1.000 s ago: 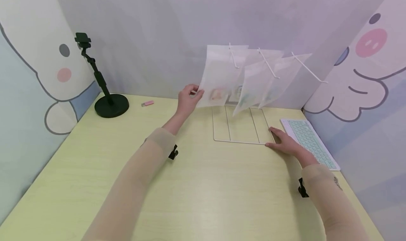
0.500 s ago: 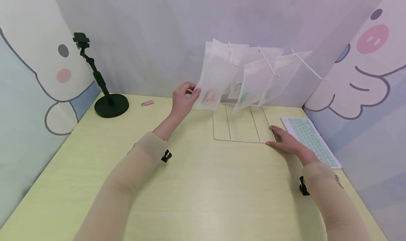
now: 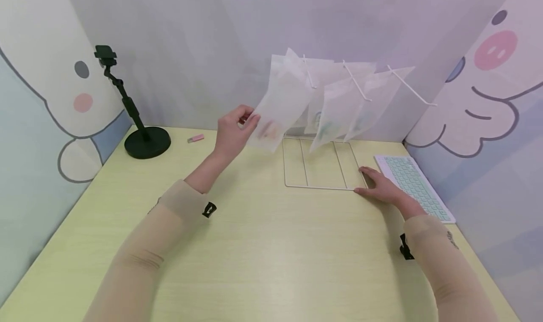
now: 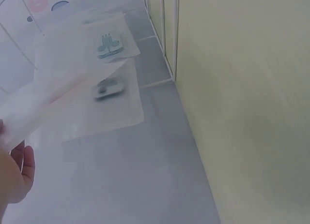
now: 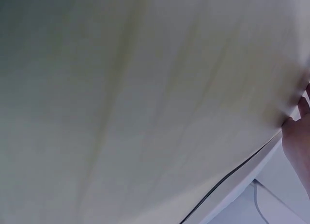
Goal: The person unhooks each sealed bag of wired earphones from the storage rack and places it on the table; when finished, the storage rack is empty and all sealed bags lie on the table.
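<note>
My left hand (image 3: 234,131) pinches the lower left edge of a frosted zip bag (image 3: 282,100) with a pinkish item inside. The bag slants out to the left, its top near the left hook (image 3: 310,72) of a white wire display rack. Behind it hang more frosted bags (image 3: 335,107). In the left wrist view, one holds teal earphones (image 4: 109,44) and another a blurred dark item (image 4: 109,87). My right hand (image 3: 379,187) rests at the right front corner of the rack's wire base (image 3: 320,187), thumb and fingers spread along it.
A white and mint keyboard (image 3: 413,185) lies right of my right hand, along the wall. A black phone stand (image 3: 146,140) stands at the back left, with a pink USB stick (image 3: 196,138) near it. The grey wall (image 3: 203,53) rises behind the table.
My left hand has moved left and slightly toward me, drawing the pinched bag out from the others. The bag has tilted and its top corner now rises. The right hand stays put.
</note>
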Demonstrator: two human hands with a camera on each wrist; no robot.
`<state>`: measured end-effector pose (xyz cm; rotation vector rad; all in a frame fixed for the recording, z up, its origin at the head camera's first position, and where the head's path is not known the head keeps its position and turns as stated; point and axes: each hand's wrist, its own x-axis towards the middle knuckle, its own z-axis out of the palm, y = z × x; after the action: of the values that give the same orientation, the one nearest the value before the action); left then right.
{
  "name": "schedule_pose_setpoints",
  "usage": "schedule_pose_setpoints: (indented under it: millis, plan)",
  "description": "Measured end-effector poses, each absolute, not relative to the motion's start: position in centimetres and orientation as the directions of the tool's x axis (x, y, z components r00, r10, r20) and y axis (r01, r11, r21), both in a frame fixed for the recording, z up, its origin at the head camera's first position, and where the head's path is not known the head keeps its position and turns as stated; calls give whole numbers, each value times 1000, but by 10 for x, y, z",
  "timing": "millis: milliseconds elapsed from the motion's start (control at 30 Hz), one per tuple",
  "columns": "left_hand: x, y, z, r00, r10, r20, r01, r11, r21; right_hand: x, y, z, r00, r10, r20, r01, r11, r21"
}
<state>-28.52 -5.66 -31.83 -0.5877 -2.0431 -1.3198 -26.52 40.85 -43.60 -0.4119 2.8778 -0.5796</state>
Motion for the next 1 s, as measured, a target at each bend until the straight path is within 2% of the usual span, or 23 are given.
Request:
schedule_pose_setpoints:
  millis: [233,467,733,1000]
  plan:
    - [-277,-69,-304,-679,88,729,680,452,578,-267,409,-437,-945,-301,-129,-230,890,-393]
    - [-266,-83,-286,-597,142,789,741,475,475,-267,409,-434,-945,-297,-133,-224,889,-398]
    - [-254,-95,-271,-639,210,740,717,513,473,-265,408,-433,-945,-289,-151,-210,894,-395]
    - [-244,-107,-255,-645,241,725,710,539,453,-266,409,-437,-947,-285,-148,-205,892,-403]
